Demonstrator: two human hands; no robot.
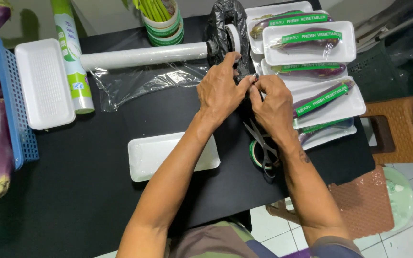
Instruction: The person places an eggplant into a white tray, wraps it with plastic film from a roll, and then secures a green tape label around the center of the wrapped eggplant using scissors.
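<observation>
Tape (235, 37) pinched between left hand (221, 91) and right hand (273, 102), near the desk's (72, 200) right edge; scissors (260, 143) beneath; open surface lies left.

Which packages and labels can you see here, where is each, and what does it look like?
Wrapped eggplant trays: stacked top right, white, purple eggplants, green label strips.
Empty trays: left and centre, white rectangles.
Wrap box: upper left, long, green-white.
Tape rolls: top centre, stacked, green-white.

What is pinched between the left hand (221, 91) and right hand (274, 102) cannot be told. The scissors (260, 143) are partly hidden by the right forearm.
</observation>
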